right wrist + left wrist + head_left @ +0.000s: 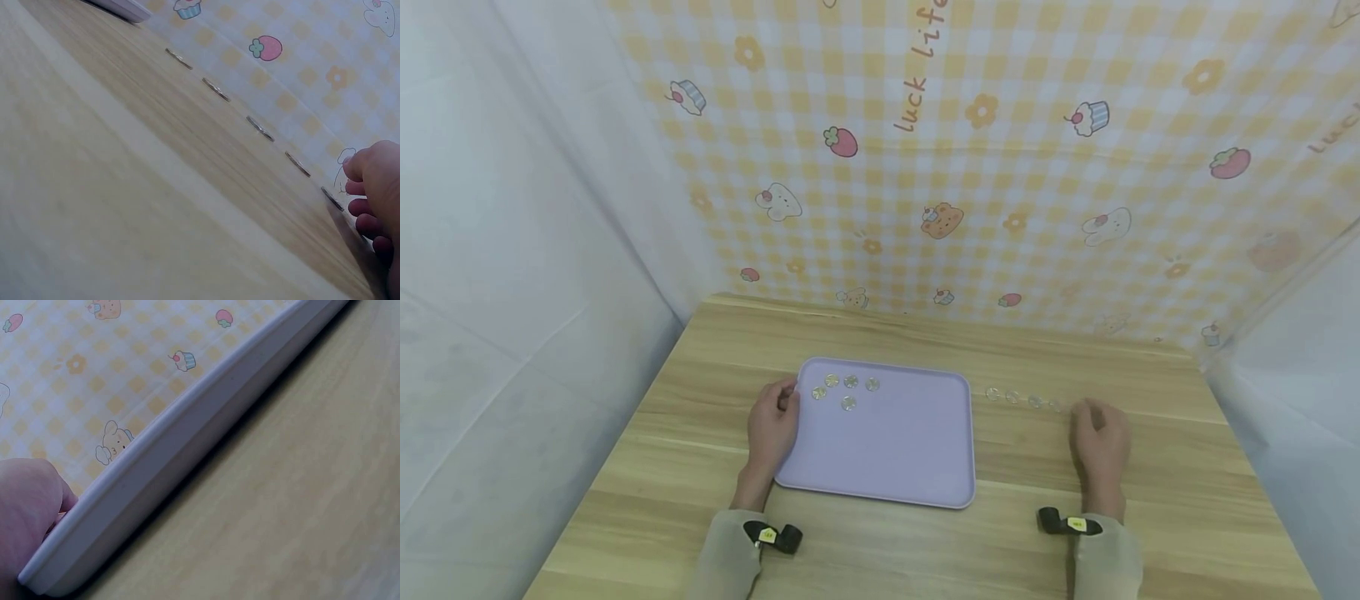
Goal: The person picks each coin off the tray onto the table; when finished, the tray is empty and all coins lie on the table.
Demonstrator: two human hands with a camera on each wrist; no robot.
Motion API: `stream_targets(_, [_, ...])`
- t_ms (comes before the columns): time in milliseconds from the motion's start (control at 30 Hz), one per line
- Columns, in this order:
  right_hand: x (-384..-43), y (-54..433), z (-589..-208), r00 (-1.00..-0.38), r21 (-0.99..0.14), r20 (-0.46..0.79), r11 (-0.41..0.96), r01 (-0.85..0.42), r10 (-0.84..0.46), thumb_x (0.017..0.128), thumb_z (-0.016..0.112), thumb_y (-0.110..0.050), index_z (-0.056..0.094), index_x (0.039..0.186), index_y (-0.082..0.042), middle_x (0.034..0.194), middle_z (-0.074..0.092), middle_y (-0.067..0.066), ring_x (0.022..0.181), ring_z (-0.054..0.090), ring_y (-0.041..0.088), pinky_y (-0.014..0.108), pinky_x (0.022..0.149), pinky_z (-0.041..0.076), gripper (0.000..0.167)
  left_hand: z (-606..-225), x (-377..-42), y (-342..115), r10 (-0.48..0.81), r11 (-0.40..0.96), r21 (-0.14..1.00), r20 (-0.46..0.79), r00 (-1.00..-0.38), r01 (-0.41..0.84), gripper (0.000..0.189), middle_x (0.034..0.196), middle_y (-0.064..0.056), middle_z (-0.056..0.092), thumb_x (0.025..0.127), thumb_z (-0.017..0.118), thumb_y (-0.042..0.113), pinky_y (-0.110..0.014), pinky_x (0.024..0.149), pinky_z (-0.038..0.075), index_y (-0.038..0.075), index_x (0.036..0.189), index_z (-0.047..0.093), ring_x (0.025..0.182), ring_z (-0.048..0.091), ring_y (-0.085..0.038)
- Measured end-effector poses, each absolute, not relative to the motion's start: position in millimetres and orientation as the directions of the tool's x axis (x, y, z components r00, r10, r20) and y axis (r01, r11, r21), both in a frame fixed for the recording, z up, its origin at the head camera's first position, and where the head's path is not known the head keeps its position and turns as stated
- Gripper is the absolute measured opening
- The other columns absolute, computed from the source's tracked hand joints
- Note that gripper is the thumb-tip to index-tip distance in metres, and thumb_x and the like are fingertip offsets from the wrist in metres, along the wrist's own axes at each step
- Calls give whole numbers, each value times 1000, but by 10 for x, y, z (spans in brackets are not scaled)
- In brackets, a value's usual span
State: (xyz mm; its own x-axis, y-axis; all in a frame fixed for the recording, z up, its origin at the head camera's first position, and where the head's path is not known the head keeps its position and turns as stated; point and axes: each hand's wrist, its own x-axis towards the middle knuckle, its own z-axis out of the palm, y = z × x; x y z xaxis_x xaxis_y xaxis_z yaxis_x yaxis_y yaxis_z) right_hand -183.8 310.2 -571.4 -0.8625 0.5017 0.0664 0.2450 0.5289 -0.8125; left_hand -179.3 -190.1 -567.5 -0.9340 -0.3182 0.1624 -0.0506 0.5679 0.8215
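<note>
A lilac tray (887, 450) lies on the table with several shiny coins (851, 381) near its far left corner. My left hand (772, 423) holds the tray's left rim close to that corner. The left wrist view shows its thumb side at the tray wall (156, 456), with the other fingers partly hidden. To the right of the tray, more coins (260, 129) lie flat in a slanting row. At the row's right end is my right hand (1101, 435), fingers loosely bent. Its fingertips are just beside the last coin (332, 198), with nothing visible between thumb and fingers.
The wooden table (880, 550) meets a yellow checked cloth (925, 167) hanging along its back edge. Pale sheets (512, 292) hang on both sides. Each sleeved wrist carries a small black camera (786, 538).
</note>
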Motion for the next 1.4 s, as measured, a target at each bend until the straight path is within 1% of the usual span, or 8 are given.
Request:
stream_targets(233, [-1832, 3092, -5714, -858, -810, 68, 530, 251, 510, 103, 48, -37, 60, 129, 1, 136, 54, 22, 131, 46, 40, 60, 110, 34, 48, -5672, -1788, -1899, -315, 568, 822, 168, -934, -44, 27, 100, -8, 65, 98, 58, 16, -26, 69, 48, 4, 122, 66, 82, 60, -19])
stream_targets(700, [-1833, 3081, -5720, -843, -826, 86, 512, 238, 531, 103, 48, -36, 60, 129, 1, 137, 53, 22, 132, 45, 39, 59, 110, 33, 46, -5671, -1784, -1899, -317, 567, 822, 174, -932, -39, 26, 99, -8, 65, 98, 58, 15, -26, 68, 48, 5, 121, 67, 81, 59, -18])
stream_targets(833, [-1818, 3057, -5703, -826, -832, 103, 503, 234, 555, 103, 47, -33, 60, 128, 0, 133, 54, 20, 123, 48, 34, 54, 104, 37, 44, -5676, -1784, -1895, -316, 574, 818, 176, -932, -40, 26, 99, -7, 65, 98, 58, 15, -25, 67, 47, 5, 121, 66, 81, 58, -18])
stream_targets(900, [-1816, 3047, -5695, -812, -832, 124, 505, 228, 570, 103, 47, -33, 61, 128, -1, 130, 55, 18, 116, 49, 29, 47, 98, 39, 43, -5677, -1784, -1893, -315, 575, 817, 176, -933, -41, 26, 98, -7, 64, 98, 58, 15, -25, 67, 47, 5, 121, 66, 80, 58, -18])
stream_targets(1000, [-1819, 3039, -5687, -793, -832, 161, 513, 211, 588, 103, 48, -33, 62, 126, -1, 126, 56, 15, 106, 47, 19, 36, 91, 37, 42, -5676, -1786, -1891, -314, 574, 818, 174, -933, -41, 26, 98, -7, 64, 99, 58, 16, -24, 66, 47, 5, 121, 66, 81, 58, -18])
stream_targets(1133, [-1815, 3030, -5683, -774, -844, 196, 506, 180, 602, 102, 50, -34, 64, 125, -3, 122, 58, 10, 100, 44, 6, 28, 87, 35, 41, -5676, -1787, -1890, -314, 572, 819, 171, -934, -42, 26, 99, -7, 64, 99, 58, 16, -25, 67, 48, 5, 121, 66, 81, 59, -19])
stream_targets(1233, [-1807, 3020, -5683, -761, -859, 215, 489, 151, 613, 101, 53, -35, 65, 123, -5, 114, 57, 0, 95, 43, -2, 25, 85, 35, 40, -5677, -1783, -1891, -313, 573, 819, 171, -934, -42, 27, 99, -7, 64, 99, 57, 16, -25, 68, 48, 5, 122, 66, 81, 58, -19])
stream_targets(1400, [-1801, 2984, -5651, -750, -876, 236, 469, 111, 618, 99, 56, -38, 66, 121, -7, 102, 51, -20, 89, 46, -4, 22, 81, 37, 39, -5679, -1785, -1893, -315, 569, 821, 177, -932, -36, 27, 97, -8, 64, 99, 58, 16, -25, 67, 47, 5, 122, 66, 80, 58, -18])
